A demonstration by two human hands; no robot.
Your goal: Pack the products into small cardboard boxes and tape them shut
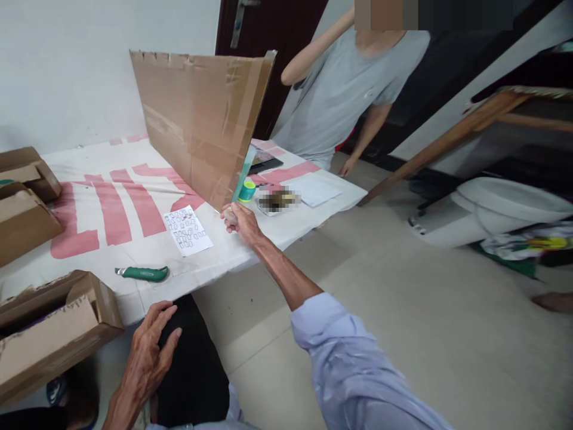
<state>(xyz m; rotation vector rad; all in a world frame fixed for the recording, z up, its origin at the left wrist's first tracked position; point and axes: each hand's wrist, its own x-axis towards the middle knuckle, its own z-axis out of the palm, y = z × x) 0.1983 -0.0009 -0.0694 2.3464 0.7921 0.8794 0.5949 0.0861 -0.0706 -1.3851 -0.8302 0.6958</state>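
My right hand (244, 222) reaches over the table with its fingers curled closed. A small pale object seems to be in its fingers, but I cannot make out what it is. Just behind that hand is the lower corner of a large upright cardboard sheet (197, 113); whether they touch is unclear. My left hand (152, 349) rests on my dark-trousered leg, fingers stretched out and holding nothing. On the table near it lies a green utility knife (145, 273), blade end to the left. A white paper with small drawn boxes (190, 232) lies between the knife and my right hand.
Open cardboard boxes (58, 334) line the left side. Behind the sheet are a yellow-and-teal tape roll (247, 191), a blurred item and a white paper (320, 190). A person in a grey shirt (344, 89) stands beyond the table. A white bin (487, 209) is at right.
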